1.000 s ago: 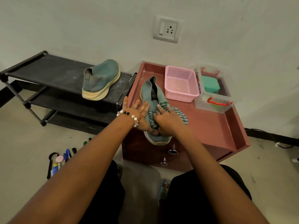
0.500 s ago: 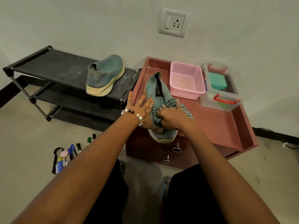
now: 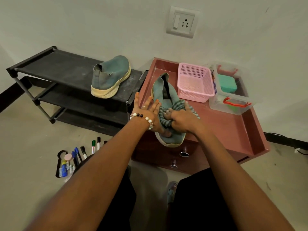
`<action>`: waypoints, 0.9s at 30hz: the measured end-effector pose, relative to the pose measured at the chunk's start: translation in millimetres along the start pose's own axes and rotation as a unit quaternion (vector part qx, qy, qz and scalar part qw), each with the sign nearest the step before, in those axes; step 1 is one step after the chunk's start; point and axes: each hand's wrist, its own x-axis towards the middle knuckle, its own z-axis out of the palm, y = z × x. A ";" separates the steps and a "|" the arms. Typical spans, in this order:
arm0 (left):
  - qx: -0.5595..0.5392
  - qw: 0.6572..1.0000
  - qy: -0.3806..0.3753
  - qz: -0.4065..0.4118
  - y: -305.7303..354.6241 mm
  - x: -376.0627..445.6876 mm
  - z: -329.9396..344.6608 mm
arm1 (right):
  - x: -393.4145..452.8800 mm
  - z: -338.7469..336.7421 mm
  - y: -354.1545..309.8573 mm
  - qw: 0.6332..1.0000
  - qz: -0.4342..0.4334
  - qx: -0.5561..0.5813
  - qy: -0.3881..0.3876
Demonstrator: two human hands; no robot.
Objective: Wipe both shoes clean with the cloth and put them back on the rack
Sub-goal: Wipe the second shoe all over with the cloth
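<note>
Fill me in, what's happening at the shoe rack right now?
A person is cleaning a teal shoe that lies on the red cabinet top. The right hand grips a striped cloth against the shoe's upper, while the left hand rests on its side with fingers straight, steadying it. The other shoe stands on the top shelf of the black rack; whether it has been wiped cannot be told.

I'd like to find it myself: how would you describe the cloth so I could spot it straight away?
Start at the red cabinet beside the black rack. A teal shoe lies on its top, and the right hand grips the cloth over that shoe. It is the only striped thing there, grey and teal.
</note>
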 end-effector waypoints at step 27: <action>-0.013 1.000 0.015 -0.010 2.7 -4.8 -2.5 | 24.8 -3.3 -23.6 0.988 0.106 -0.113 0.004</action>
